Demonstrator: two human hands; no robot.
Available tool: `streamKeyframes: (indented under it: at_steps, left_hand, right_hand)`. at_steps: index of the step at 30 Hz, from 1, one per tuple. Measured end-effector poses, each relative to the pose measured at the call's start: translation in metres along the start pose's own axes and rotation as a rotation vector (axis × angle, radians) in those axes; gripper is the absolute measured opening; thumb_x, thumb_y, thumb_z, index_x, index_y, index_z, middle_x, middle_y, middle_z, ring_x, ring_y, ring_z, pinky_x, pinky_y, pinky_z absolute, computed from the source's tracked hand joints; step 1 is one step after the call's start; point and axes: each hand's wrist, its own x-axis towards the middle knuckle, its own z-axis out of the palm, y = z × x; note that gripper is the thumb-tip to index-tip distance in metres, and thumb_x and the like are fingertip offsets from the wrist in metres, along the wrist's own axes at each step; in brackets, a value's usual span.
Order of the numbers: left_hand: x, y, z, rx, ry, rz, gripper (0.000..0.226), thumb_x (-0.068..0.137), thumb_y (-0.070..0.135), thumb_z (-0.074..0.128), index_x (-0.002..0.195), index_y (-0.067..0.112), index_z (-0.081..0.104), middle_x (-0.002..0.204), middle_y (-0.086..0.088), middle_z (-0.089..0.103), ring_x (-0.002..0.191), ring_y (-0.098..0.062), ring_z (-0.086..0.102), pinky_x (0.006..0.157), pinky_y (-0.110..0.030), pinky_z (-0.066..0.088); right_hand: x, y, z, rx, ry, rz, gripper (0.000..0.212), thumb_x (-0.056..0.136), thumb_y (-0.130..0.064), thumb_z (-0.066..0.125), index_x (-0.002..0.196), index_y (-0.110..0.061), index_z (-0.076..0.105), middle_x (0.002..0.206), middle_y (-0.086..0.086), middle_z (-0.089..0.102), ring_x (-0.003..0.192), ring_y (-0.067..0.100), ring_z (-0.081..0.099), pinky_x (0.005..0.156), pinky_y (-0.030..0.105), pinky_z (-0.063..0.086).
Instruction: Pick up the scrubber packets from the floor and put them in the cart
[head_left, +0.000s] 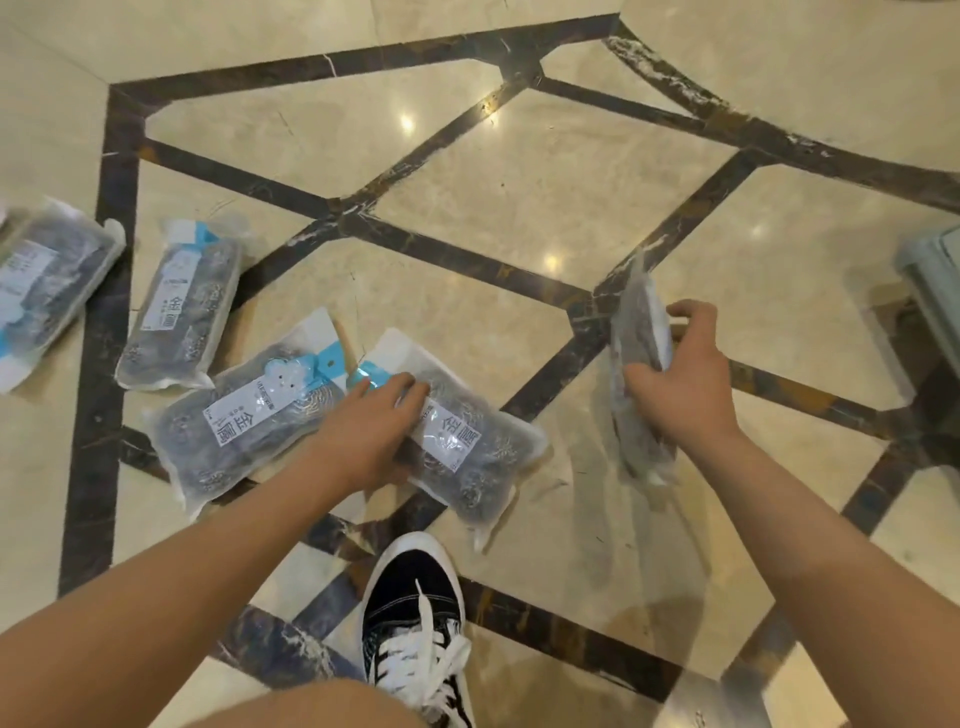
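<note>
A single view is given, taken from head height and aimed steeply down and forward at the floor (519, 208). Both forearms are seen entering from the bottom edge, close to the lens. The frame's edges are bent by the wide angle.

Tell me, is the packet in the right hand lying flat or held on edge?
On edge. The right hand grips the packet off the floor, so only its thin side shows.
</note>
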Motion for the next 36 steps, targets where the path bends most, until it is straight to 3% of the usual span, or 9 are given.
streamKeyframes:
  at_steps: [4,8,12,16,21,23,26,32,36]
  left_hand:
    - [0.011,0.0,-0.007,-0.139,0.033,0.021,0.089,0.093,0.02,0.07,0.163,0.026,0.017,0.171,-0.01,0.013,0.155,-0.032,0.023,0.126,-0.045,0.016]
    - [0.01,0.027,-0.013,-0.468,0.18,-0.25,0.066,0.099,0.046,0.059,0.158,0.03,0.033,0.163,-0.003,0.036,0.146,-0.025,0.039,0.116,-0.045,0.035]
    - [-0.006,0.071,0.019,-0.808,0.32,-0.523,0.059,0.095,0.029,0.065,0.142,0.003,0.042,0.138,-0.018,0.045,0.131,-0.033,0.045,0.108,-0.047,0.046]
    - [0.003,0.09,0.013,-1.44,0.144,-0.98,0.086,0.069,0.047,0.09,0.129,0.005,0.045,0.116,-0.009,0.063,0.105,-0.029,0.066,0.093,-0.046,0.058]
    - [0.006,0.08,-0.013,-1.581,0.14,-0.928,0.059,0.075,0.032,0.09,0.119,0.012,0.057,0.106,-0.006,0.073,0.087,-0.023,0.073,0.068,-0.035,0.06]
    - [-0.005,0.073,-0.033,-1.577,0.186,-0.889,0.06,0.076,0.029,0.09,0.123,0.015,0.056,0.111,-0.004,0.074,0.092,-0.022,0.074,0.074,-0.038,0.062]
    - [-0.04,0.064,-0.071,-1.592,0.185,-0.833,0.058,0.074,0.029,0.091,0.121,0.019,0.059,0.107,-0.002,0.078,0.091,-0.023,0.078,0.083,-0.047,0.064]
    - [-0.162,0.082,-0.194,-1.618,0.234,-0.872,0.055,0.078,0.025,0.089,0.121,0.014,0.057,0.103,-0.005,0.078,0.078,-0.021,0.08,0.065,-0.035,0.065]
    - [-0.267,0.111,-0.307,-1.666,0.259,-0.856,0.061,0.077,0.023,0.089,0.127,0.009,0.057,0.107,-0.012,0.078,0.085,-0.029,0.079,0.07,-0.045,0.065]
  right_hand:
    - [0.006,-0.003,0.006,0.384,-0.112,0.214,0.044,0.09,-0.004,0.064,0.12,-0.021,0.037,0.111,0.006,0.068,0.077,0.016,0.067,0.052,0.025,0.05]
    - [-0.002,0.024,0.029,0.352,-0.168,0.338,0.044,0.094,-0.009,0.063,0.132,-0.018,0.042,0.122,0.007,0.067,0.082,0.014,0.069,0.057,0.027,0.055]
    - [-0.015,0.044,0.035,0.189,-0.195,0.349,0.085,0.078,-0.044,0.083,0.146,-0.02,0.038,0.127,-0.003,0.058,0.107,0.02,0.062,0.095,0.044,0.054]
    - [-0.026,0.049,0.045,0.055,-0.206,0.309,0.109,0.066,-0.027,0.094,0.152,-0.023,0.027,0.136,0.001,0.053,0.12,0.026,0.057,0.099,0.041,0.048]
    - [-0.036,0.034,0.047,0.143,-0.14,0.423,0.075,0.065,-0.024,0.093,0.126,-0.013,0.05,0.12,0.006,0.064,0.102,0.024,0.066,0.084,0.041,0.057]
    - [-0.048,0.02,0.035,0.236,-0.118,0.453,0.067,0.069,-0.02,0.091,0.119,-0.014,0.047,0.116,0.004,0.062,0.101,0.023,0.065,0.079,0.039,0.057]
    - [-0.073,-0.013,0.003,0.332,-0.106,0.476,0.066,0.076,-0.017,0.088,0.124,-0.016,0.042,0.116,0.0,0.057,0.103,0.021,0.062,0.074,0.031,0.053]
    - [-0.15,-0.112,-0.106,0.389,-0.163,0.422,0.07,0.077,-0.018,0.088,0.131,-0.012,0.044,0.119,0.001,0.061,0.101,0.014,0.065,0.072,0.024,0.054]
    - [-0.221,-0.205,-0.208,0.381,-0.209,0.358,0.076,0.073,-0.023,0.09,0.135,-0.013,0.047,0.118,-0.002,0.064,0.1,0.011,0.067,0.074,0.027,0.057]
